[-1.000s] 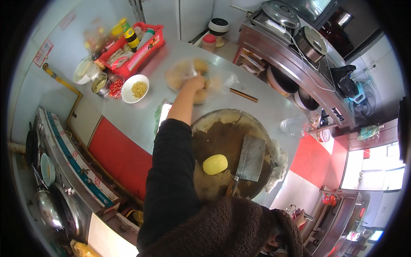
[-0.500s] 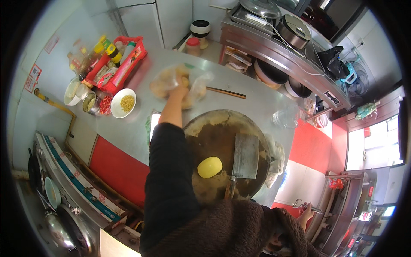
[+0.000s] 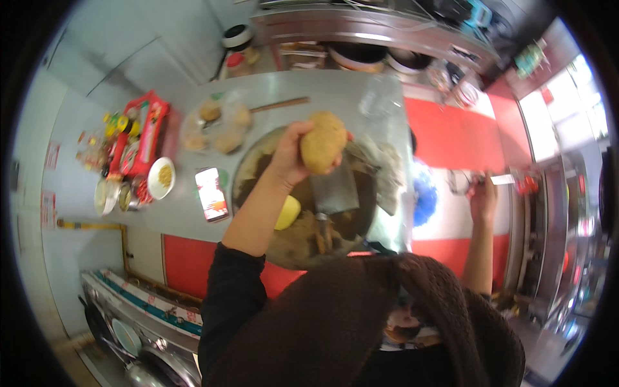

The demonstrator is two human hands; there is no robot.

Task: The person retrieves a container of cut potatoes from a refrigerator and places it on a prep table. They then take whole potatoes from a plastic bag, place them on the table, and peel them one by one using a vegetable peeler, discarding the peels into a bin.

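My left hand point(image 3: 291, 158) is wrapped round a large unpeeled potato point(image 3: 324, 143), raised over a round wooden chopping board point(image 3: 293, 250). On the board lie a peeled yellow potato point(image 3: 287, 213) and a cleaver point(image 3: 338, 190) with a broad steel blade, its handle toward me. Off to the right, away from the table, my right hand point(image 3: 481, 201) is closed on a metal peeler point(image 3: 459, 183), which is blurred. A clear plastic bag point(image 3: 227, 132) with several potatoes rests beyond the board, to the left.
Left of the board is a lit phone point(image 3: 211, 195). A white bowl of chopped yellow bits point(image 3: 161, 178) stands near a red basket of bottles point(image 3: 147, 132). Chopsticks point(image 3: 280, 104) lie at the back. A crumpled cloth point(image 3: 385, 171) touches the board's right side.
My left hand has come out of the plastic bag with a potato and moved right, over the board. The right hand has risen with the peeler. The view has shifted.
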